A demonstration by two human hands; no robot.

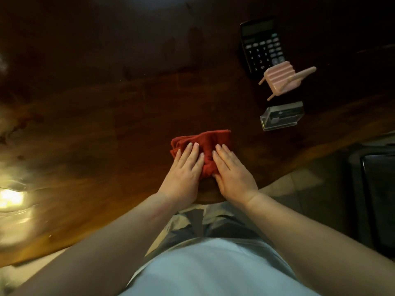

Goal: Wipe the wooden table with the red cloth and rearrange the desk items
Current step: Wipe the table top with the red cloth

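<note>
- The red cloth is bunched up near the near edge of the wooden table, pretty much dead centre in front of me. It looks soft, light and floppy, so I'd expect it to fold and drag rather than slide as one neat pad.
- Both hands are on it. My left hand lies flat on the left half and my right hand flat on the right half. The fingers are straight and pressing down, and neither hand is curled round it.
- Flat-palm pressure seems right for wiping. For lifting, I'd grab the raised ridge between the hands.
- The tabletop looks dark and glossy, so the cloth should glide fine.
- Far right there's a black calculator. A pink ridged holder sits at its near corner, but I can't tell if they're touching. A clear plastic box sits nearer again. All three are probably light, and the box might be slippery.
</note>
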